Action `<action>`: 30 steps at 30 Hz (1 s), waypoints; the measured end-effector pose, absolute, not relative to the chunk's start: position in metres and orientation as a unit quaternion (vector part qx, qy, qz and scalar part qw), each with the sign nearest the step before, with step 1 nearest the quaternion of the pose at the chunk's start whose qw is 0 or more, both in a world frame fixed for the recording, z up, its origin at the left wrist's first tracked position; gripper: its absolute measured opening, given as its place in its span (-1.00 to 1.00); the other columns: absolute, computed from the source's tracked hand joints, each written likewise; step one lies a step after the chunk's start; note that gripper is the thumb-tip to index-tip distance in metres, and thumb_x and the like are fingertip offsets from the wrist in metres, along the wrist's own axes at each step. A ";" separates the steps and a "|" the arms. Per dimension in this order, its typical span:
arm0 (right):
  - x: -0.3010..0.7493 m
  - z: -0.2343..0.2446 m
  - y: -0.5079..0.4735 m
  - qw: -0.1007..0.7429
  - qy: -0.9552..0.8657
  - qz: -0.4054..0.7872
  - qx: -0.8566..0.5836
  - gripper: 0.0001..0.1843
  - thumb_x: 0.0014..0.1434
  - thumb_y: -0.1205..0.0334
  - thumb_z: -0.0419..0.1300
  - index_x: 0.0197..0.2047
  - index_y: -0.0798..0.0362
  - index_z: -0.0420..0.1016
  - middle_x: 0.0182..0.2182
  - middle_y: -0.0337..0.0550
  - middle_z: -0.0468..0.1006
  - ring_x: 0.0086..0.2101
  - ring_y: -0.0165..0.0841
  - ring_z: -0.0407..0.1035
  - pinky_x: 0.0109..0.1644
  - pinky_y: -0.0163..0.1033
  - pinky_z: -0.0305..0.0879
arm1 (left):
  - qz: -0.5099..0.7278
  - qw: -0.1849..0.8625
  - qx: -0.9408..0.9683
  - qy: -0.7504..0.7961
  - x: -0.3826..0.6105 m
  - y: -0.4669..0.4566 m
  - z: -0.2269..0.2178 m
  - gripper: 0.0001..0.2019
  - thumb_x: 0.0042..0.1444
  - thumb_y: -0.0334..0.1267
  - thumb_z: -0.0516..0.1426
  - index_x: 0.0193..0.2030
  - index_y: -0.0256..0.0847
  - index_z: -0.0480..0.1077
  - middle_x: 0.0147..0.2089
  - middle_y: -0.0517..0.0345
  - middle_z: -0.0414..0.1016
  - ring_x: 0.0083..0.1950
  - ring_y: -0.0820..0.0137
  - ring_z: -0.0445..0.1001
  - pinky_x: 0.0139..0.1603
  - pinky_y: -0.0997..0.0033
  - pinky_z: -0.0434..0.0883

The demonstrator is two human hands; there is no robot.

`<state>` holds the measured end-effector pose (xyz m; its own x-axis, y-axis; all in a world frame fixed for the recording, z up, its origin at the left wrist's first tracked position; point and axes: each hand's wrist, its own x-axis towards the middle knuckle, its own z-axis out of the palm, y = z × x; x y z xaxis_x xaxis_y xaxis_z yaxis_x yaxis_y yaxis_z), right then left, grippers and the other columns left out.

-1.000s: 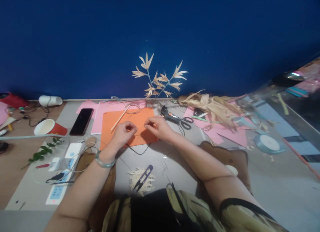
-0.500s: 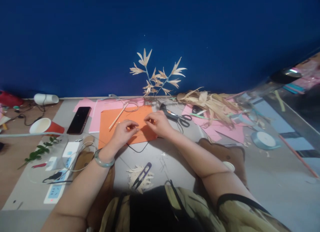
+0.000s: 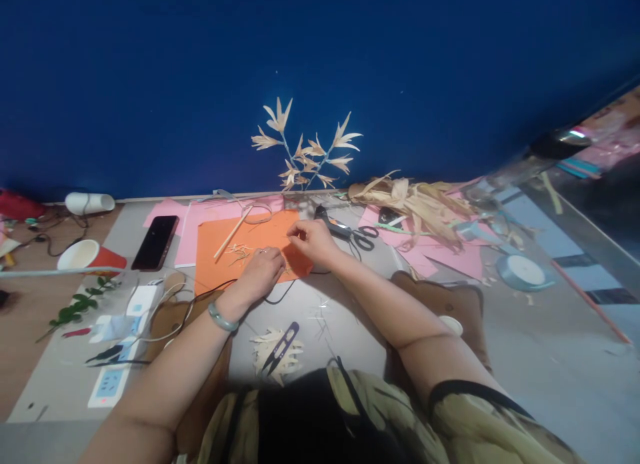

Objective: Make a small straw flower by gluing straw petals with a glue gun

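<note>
Over the orange paper [image 3: 215, 237], my left hand [image 3: 263, 272] is turned back-upward, its fingers curled in and low near the sheet. What they grip, if anything, is hidden. Close beside it, my right hand [image 3: 311, 241] holds thumb and fingertips together in a pinch; anything between them is too small to make out. Thin pale strands [image 3: 239, 252] lie on the paper, left of my left hand. A slim wooden stick [image 3: 233, 233] rests on the sheet too. Behind my hands stands a branch [image 3: 307, 151] with pale dried-husk flowers.
Black scissors [image 3: 364, 237] lie right of my right hand, near a heap of dried husks [image 3: 413, 207]. Thread snips [image 3: 283, 347] rest on pale scraps in front of me. A phone [image 3: 156, 243], a paper cup [image 3: 93, 256] and a power strip [image 3: 113, 382] are at left.
My left hand has moved right and turned over, curling down towards the paper and uncovering the pale strands. My right hand stays pinched in nearly the same place. The view has shifted slightly.
</note>
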<state>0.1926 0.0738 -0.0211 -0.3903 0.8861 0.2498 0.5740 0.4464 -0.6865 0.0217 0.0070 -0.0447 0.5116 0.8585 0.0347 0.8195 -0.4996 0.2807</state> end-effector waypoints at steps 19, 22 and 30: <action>0.190 -0.027 0.070 0.268 -0.793 0.312 -0.449 -0.86 -0.04 0.48 0.21 -0.38 0.13 0.54 -0.50 -0.21 0.56 -0.48 -0.45 0.36 -0.38 -0.37 0.16 | 0.194 0.054 0.696 0.689 -0.031 0.019 -0.025 -0.77 0.07 -0.35 0.09 -0.16 -0.24 0.51 -0.15 -0.13 0.57 -0.06 0.04 0.47 0.01 0.04 0.28; 0.187 -0.027 0.066 0.259 -0.800 0.325 -0.433 -0.89 -0.04 0.47 0.23 -0.39 0.13 0.52 -0.51 -0.23 0.55 -0.48 -0.46 0.36 -0.38 -0.38 0.17 | 0.242 0.125 0.735 0.621 -0.024 0.019 -0.028 -0.75 0.08 -0.33 0.12 -0.10 -0.20 0.51 -0.06 -0.07 0.56 0.02 0.12 0.46 0.06 0.12 0.29; 0.185 -0.021 0.060 0.343 -0.791 0.361 -0.356 -0.94 0.06 0.39 0.23 -0.36 0.11 0.53 -0.42 -0.19 0.59 -0.44 -0.44 0.38 -0.30 -0.34 0.24 | 0.359 0.397 0.598 0.596 -0.007 0.013 -0.025 -0.83 0.02 -0.17 0.21 -0.34 -0.20 0.57 -0.30 0.05 0.62 -0.24 0.27 0.54 -0.18 0.33 0.40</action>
<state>0.1850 0.0601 -0.0208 -0.5111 0.8108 0.2853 0.3163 0.4860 -0.8147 -0.0071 0.0126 -0.0245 0.0312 0.9985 -0.0441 0.4280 0.0266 0.9034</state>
